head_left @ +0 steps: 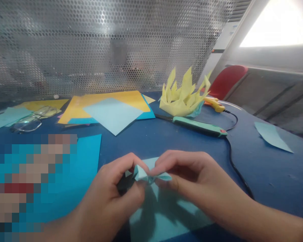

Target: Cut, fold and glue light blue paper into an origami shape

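Between my two hands is a small folded piece of light blue paper [141, 173], its pointed flaps sticking out to either side. My left hand [116, 188] pinches its left part between thumb and fingers. From the other side my right hand [189, 174] grips it near the middle and right flap, fingertips close to those of the left. Below the hands a light blue paper sheet [166, 222] lies on the table, darkened by their shadows. The fingers hide part of the folded paper.
A yellow folded-paper flower [181, 101] stands behind a green-handled corded tool [199, 126]. Farther left are a light blue square [114, 116] on orange sheets [75, 107], eyeglasses [27, 124] and a bright blue sheet [88, 164]. Perforated metal [65, 60] borders the back.
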The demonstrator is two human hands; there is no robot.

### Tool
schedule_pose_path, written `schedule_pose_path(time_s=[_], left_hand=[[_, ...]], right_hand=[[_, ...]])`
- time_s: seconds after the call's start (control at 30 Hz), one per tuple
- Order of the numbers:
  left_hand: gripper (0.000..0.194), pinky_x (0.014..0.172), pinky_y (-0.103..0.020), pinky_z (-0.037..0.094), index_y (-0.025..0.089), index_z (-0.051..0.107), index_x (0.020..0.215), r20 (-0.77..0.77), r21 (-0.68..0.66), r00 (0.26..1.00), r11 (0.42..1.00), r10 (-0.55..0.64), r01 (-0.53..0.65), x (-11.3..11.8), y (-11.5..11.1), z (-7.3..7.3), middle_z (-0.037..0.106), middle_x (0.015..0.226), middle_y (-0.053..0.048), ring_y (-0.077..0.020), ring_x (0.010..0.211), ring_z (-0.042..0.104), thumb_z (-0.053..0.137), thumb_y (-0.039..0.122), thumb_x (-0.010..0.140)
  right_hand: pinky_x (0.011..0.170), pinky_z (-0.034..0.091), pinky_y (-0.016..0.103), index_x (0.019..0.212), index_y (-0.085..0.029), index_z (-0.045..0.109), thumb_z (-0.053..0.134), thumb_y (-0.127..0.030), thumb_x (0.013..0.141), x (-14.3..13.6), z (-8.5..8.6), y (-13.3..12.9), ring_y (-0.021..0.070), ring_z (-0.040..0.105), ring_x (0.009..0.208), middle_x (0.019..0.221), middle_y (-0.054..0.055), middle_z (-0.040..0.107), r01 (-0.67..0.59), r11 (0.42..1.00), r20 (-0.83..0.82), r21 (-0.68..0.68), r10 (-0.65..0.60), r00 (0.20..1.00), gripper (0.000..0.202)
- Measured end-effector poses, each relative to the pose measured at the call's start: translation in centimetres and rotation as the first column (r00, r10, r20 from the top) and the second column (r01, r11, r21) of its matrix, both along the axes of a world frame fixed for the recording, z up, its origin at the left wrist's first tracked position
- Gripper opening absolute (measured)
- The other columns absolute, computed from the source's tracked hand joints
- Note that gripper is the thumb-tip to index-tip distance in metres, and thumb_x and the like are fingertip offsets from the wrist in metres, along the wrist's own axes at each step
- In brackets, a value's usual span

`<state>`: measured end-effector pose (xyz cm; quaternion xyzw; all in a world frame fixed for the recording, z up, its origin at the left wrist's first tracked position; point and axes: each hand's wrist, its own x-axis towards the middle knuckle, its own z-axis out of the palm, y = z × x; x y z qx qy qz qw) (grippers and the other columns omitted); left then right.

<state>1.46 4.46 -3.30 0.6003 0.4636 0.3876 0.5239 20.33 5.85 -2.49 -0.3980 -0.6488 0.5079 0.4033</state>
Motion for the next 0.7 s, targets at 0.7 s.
schedule_pose_path(time_s=[0.7], left_hand=[[0.007, 0.068, -0.021, 0.047, 0.028, 0.063, 0.082, 0.016, 0.185, 0.992, 0.975, -0.125, 0.120, -0.49, -0.32, -0.25, 0.065, 0.080, 0.005, -0.0129, 0.077, 0.061, 0.066, 0.030, 0.087]], right_hand=[[0.054, 0.050, 0.017, 0.068, -0.021, 0.068, 0.066, -0.006, 0.076, -0.06, -0.08, -0.76, 0.0102, 0.065, 0.061, 0.070, -0.002, 0.071, 0.063, 0.983, 0.012, 0.171, -0.066, 0.998, 0.018]])
